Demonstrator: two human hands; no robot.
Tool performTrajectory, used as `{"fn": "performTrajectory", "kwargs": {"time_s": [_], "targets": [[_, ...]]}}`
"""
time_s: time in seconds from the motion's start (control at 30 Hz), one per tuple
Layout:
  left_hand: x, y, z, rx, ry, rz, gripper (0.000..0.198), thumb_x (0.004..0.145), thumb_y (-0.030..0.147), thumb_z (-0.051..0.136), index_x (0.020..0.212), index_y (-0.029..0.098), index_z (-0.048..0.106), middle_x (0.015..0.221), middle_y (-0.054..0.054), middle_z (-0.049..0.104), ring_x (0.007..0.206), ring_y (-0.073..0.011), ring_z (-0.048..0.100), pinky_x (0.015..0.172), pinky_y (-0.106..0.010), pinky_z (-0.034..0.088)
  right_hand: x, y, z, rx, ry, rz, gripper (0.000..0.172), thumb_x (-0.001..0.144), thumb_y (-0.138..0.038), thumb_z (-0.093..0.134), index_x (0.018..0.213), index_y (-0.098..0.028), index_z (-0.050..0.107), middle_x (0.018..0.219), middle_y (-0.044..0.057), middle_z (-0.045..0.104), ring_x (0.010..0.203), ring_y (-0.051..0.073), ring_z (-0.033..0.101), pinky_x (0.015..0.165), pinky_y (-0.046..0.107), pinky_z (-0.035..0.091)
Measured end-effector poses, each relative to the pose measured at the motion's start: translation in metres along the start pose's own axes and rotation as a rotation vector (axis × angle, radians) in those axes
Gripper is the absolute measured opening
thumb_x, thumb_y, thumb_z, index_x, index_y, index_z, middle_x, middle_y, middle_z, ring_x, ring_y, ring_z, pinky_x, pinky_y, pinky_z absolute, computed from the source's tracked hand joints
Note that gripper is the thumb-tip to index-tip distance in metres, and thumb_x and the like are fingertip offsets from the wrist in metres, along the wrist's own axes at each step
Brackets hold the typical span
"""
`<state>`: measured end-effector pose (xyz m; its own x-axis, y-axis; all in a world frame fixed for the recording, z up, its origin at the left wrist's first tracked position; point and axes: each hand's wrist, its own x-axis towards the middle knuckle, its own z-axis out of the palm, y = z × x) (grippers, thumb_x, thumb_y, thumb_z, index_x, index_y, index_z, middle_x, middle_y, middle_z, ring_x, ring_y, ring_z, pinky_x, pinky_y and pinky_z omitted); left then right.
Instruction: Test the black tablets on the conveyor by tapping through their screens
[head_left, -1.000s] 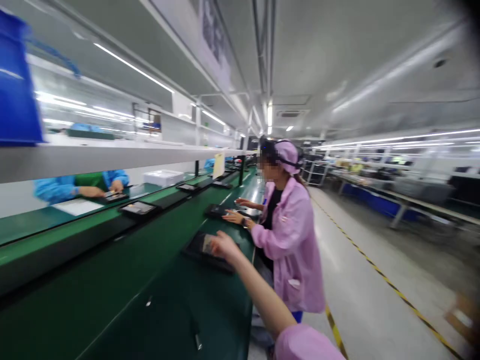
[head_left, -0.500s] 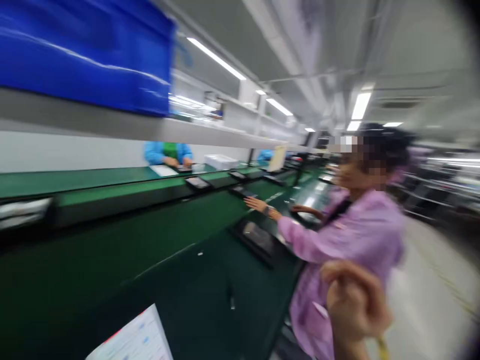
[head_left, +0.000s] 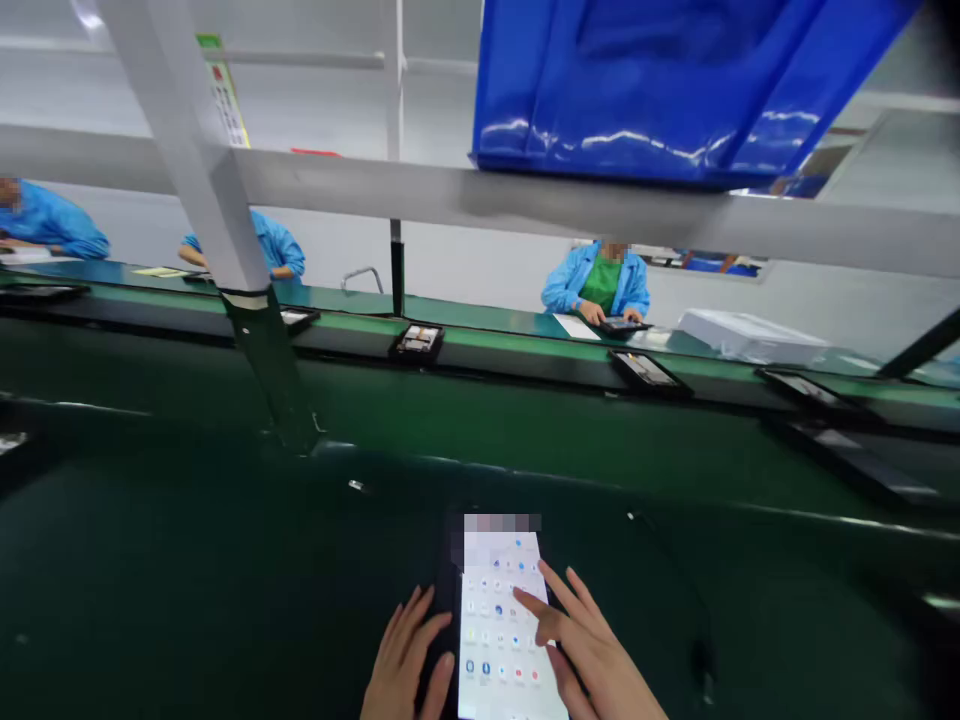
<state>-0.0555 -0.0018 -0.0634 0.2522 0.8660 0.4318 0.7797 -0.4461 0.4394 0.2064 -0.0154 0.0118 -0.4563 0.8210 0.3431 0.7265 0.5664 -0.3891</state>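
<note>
A tablet with a lit screen of small app icons lies in a dark tray or case on the dark green table, at the bottom centre. Along its left edge rests my left hand, fingers apart and holding nothing. My right hand is over the right side of the screen, its fingers spread and one fingertip at the icons; nothing is held in it.
Beyond the table runs a belt with several trays, one near the middle. A blue bin sits on a shelf overhead. A slanted post stands left. People in blue work across the belt; one person's hands hold a device.
The view has swung left, away from the person in pink, and down to the table. The lit tablet and both my hands now show at the bottom centre; before, one raised hand showed at right.
</note>
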Motion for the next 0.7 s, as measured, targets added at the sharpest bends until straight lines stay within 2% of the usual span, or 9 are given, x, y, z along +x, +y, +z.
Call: {"fn": "performTrajectory", "kwargs": {"time_s": [0.07,0.17,0.27,0.37,0.43,0.5,0.6,0.63,0.7], "targets": [[0.001,-0.002,-0.005,-0.016,-0.035,0.022,0.034,0.098,0.03,0.047,0.131,0.031,0.057,0.142,-0.002,0.059,0.131,-0.0216,0.055,0.103,-0.043,0.053,0.0,-0.007,-0.003,-0.053,-0.025,-0.116,0.026,0.086,-0.002,0.046,0.101,-0.021,0.057,0.13,0.007,0.067,0.142,0.029,0.039,0.116,0.055,0.035],[0.003,-0.005,-0.007,-0.039,-0.059,0.027,0.034,0.099,0.028,0.047,0.132,0.031,0.055,0.143,-0.004,0.058,0.132,-0.0235,0.054,0.103,-0.046,0.053,-0.001,-0.016,0.006,-0.092,0.016,-0.207,0.025,0.08,0.002,0.048,0.09,-0.021,0.055,0.121,0.004,0.073,0.139,0.028,0.044,0.116,0.049,0.034],[0.003,-0.003,-0.003,-0.066,-0.057,0.006,0.033,0.099,0.029,0.045,0.131,0.029,0.055,0.143,-0.007,0.058,0.132,-0.0253,0.053,0.103,-0.049,0.052,-0.001,-0.022,0.017,-0.085,0.023,-0.263,0.025,0.076,0.002,0.05,0.085,-0.021,0.053,0.118,0.0,0.074,0.137,0.027,0.047,0.117,0.048,0.033],[0.002,0.0,0.0,-0.106,-0.057,-0.071,0.034,0.101,0.032,0.038,0.13,0.027,0.056,0.144,-0.009,0.057,0.135,-0.0264,0.051,0.106,-0.053,0.049,0.001,-0.026,0.013,-0.057,-0.043,-0.242,0.027,0.076,0.002,0.05,0.089,-0.022,0.054,0.113,-0.001,0.075,0.134,0.025,0.053,0.117,0.048,0.036],[0.001,0.001,-0.001,-0.188,-0.108,-0.153,0.035,0.101,0.037,0.037,0.127,0.028,0.059,0.146,-0.008,0.055,0.138,-0.0273,0.048,0.11,-0.056,0.045,-0.001,-0.024,0.004,-0.014,-0.025,-0.17,0.027,0.079,0.0,0.051,0.093,-0.023,0.054,0.11,0.0,0.076,0.128,0.023,0.059,0.115,0.048,0.042],[0.001,0.002,-0.005,-0.268,-0.166,-0.252,0.04,0.101,0.044,0.037,0.13,0.028,0.059,0.149,-0.008,0.052,0.142,-0.0293,0.042,0.113,-0.059,0.04,-0.006,-0.017,-0.003,0.035,0.091,-0.05,0.024,0.086,-0.005,0.048,0.099,-0.023,0.055,0.109,0.004,0.074,0.116,0.021,0.067,0.105,0.042,0.053],[0.004,0.003,-0.015,-0.371,-0.218,-0.46,0.053,0.097,0.057,0.037,0.136,0.026,0.054,0.152,-0.01,0.047,0.146,-0.0306,0.036,0.115,-0.06,0.037,-0.015,0.002,0.001,0.026,0.28,0.26,0.024,0.098,-0.021,0.043,0.117,-0.021,0.058,0.109,0.011,0.071,0.1,0.021,0.071,0.084,0.035,0.063],[0.007,0.002,-0.019,-0.4,-0.23,-0.519,0.057,0.096,0.06,0.037,0.137,0.024,0.053,0.151,-0.01,0.048,0.145,-0.0299,0.037,0.116,-0.058,0.037,-0.018,0.008,0.005,0.022,0.295,0.375,0.029,0.101,-0.028,0.041,0.122,-0.019,0.058,0.11,0.013,0.069,0.098,0.022,0.072,0.082,0.036,0.063],[0.014,0.001,-0.026,-0.439,-0.264,-0.588,0.063,0.093,0.067,0.038,0.136,0.024,0.054,0.145,-0.01,0.053,0.139,-0.0282,0.044,0.115,-0.054,0.04,-0.021,0.017,0.015,0.065,0.242,0.557,0.042,0.102,-0.04,0.038,0.13,-0.015,0.058,0.114,0.015,0.068,0.103,0.024,0.071,0.087,0.038,0.062]]}}
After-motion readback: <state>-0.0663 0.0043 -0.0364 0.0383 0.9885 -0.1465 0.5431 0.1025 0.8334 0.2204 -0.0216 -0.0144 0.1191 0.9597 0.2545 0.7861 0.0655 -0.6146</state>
